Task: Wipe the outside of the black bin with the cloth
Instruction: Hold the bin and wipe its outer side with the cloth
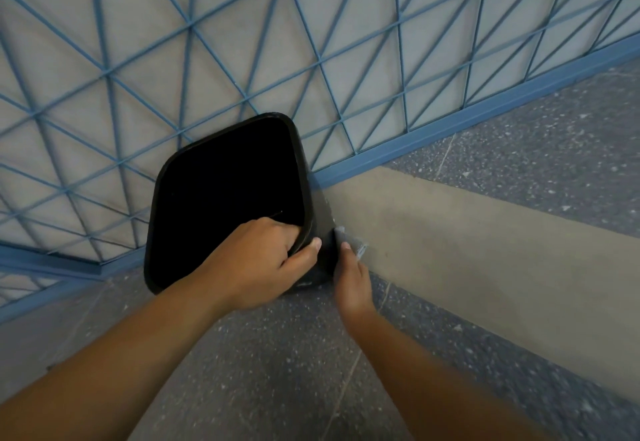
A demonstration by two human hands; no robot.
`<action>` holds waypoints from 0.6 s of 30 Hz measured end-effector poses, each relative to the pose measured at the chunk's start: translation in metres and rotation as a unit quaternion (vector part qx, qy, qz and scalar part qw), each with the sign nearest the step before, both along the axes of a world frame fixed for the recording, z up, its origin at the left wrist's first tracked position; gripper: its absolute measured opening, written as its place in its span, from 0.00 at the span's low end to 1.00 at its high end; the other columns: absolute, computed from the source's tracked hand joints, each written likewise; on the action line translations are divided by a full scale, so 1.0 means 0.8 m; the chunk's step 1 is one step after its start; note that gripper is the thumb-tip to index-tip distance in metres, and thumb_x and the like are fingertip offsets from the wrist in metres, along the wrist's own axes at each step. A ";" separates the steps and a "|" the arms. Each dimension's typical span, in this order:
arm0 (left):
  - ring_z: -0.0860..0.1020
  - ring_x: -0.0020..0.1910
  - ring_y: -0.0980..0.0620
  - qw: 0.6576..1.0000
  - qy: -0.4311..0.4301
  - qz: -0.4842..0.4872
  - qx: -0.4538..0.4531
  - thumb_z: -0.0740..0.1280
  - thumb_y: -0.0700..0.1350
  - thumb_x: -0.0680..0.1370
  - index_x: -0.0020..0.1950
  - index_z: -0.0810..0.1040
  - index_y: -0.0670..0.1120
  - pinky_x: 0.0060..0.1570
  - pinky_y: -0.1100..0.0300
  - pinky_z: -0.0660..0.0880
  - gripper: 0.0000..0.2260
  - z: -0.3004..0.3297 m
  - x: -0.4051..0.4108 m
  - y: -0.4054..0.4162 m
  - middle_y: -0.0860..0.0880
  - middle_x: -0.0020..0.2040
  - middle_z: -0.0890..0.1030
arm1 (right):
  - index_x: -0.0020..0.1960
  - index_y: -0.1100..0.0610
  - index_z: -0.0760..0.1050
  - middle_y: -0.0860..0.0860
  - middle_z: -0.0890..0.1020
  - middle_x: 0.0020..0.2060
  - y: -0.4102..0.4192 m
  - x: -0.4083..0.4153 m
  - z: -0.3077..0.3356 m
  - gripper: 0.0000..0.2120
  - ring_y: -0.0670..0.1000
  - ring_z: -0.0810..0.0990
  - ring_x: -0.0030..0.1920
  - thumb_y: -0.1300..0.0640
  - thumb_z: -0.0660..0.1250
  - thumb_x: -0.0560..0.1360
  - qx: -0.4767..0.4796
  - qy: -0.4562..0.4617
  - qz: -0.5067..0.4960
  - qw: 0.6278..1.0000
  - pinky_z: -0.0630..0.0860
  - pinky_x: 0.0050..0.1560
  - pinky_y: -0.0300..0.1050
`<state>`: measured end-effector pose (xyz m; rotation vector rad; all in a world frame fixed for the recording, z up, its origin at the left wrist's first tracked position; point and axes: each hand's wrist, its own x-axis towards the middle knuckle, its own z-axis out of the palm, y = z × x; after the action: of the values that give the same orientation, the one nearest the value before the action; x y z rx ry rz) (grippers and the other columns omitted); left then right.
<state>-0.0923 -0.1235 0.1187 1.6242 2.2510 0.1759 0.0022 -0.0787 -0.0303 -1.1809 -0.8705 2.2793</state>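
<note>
Now left hand curled over black bin rim, right hand pinching cloth against its side.

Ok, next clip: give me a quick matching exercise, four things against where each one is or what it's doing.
Things:
1. left hand
2. right hand
3. black bin
4. blue lattice railing

States:
A. stands on the speckled floor by the railing
B. grips the bin's near rim
C. runs behind the bin
D. holds the cloth at the bin's outer side

Pairs: 1-B, 2-D, 3-A, 4-C
</note>
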 end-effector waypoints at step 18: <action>0.72 0.24 0.51 1.000 -0.008 -0.001 0.001 0.55 0.63 0.77 0.29 0.69 0.46 0.28 0.48 0.70 0.25 -0.004 -0.004 -0.005 0.47 0.25 0.72 | 0.71 0.58 0.74 0.53 0.81 0.65 -0.011 -0.007 0.015 0.19 0.51 0.80 0.64 0.51 0.55 0.86 -0.006 -0.015 -0.017 1.000 0.76 0.63 0.42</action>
<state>-0.0954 -0.1278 0.1158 1.6204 2.2387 0.1909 -0.0032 -0.0875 -0.0181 -1.2301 -0.8421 2.2472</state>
